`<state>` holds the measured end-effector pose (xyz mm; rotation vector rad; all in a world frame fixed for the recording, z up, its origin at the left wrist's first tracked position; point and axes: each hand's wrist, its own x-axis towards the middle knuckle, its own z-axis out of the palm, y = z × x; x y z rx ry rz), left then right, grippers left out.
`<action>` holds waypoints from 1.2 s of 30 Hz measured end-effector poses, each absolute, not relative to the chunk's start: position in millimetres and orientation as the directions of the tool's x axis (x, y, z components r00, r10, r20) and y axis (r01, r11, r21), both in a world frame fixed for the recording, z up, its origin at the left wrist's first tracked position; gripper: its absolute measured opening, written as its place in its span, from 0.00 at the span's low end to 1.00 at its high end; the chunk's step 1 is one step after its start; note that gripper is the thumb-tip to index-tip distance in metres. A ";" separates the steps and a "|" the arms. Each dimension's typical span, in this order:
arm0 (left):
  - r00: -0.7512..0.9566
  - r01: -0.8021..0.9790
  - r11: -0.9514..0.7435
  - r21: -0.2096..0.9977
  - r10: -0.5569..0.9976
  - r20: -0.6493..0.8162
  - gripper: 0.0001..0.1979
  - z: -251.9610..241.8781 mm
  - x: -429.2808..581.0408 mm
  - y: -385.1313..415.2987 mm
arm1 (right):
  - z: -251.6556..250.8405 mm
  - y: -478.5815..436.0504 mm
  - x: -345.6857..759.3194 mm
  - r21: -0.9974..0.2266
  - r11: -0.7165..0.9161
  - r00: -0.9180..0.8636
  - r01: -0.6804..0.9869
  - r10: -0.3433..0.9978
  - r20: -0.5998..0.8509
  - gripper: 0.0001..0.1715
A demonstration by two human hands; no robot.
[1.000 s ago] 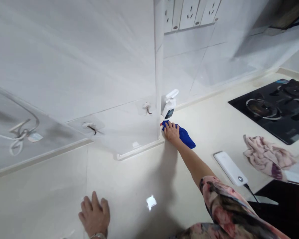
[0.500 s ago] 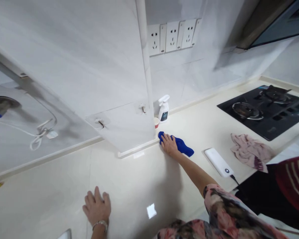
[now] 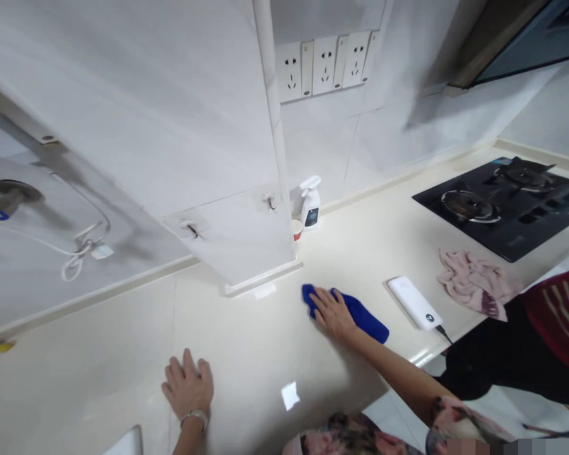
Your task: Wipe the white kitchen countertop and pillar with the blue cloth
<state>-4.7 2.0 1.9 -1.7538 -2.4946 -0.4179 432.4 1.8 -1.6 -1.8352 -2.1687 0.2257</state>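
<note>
My right hand (image 3: 332, 311) lies flat on a blue cloth (image 3: 360, 314), pressing it onto the cream countertop (image 3: 246, 341) a little in front of the white wall column's base. Its fingers are stretched out over the cloth. My left hand (image 3: 188, 386) rests palm down on the counter near the front edge, fingers spread, holding nothing; a bracelet sits on its wrist.
A white spray bottle (image 3: 310, 202) and a small cup (image 3: 296, 229) stand by the column. A white power bank (image 3: 414, 303) with a cable and a pink rag (image 3: 474, 281) lie to the right, before a black gas hob (image 3: 502, 202). Wall sockets (image 3: 323, 64) sit above.
My right hand has dragged the blue cloth from the corner by the spray bottle toward me and slightly right. The left hand has stayed in place.
</note>
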 end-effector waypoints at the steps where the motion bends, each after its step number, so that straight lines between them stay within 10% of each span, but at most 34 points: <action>1: -0.352 0.931 0.321 0.173 0.915 0.196 0.33 1.3 -5.6 2.1 | 0.2 17.4 439.2 -0.293 0.099 -0.068 0.951 0.991 0.115 0.32; 19: -0.364 0.929 0.348 0.128 0.920 0.144 0.33 -1.8 -11.2 0.7 | -1.7 219.3 453.2 -0.256 -0.159 0.189 0.954 0.977 0.097 0.34; 36: -0.356 0.918 0.299 0.258 0.910 0.211 0.32 0.9 4.4 -2.5 | 0.7 32.5 363.2 -0.194 -0.088 0.097 0.977 0.995 0.036 0.37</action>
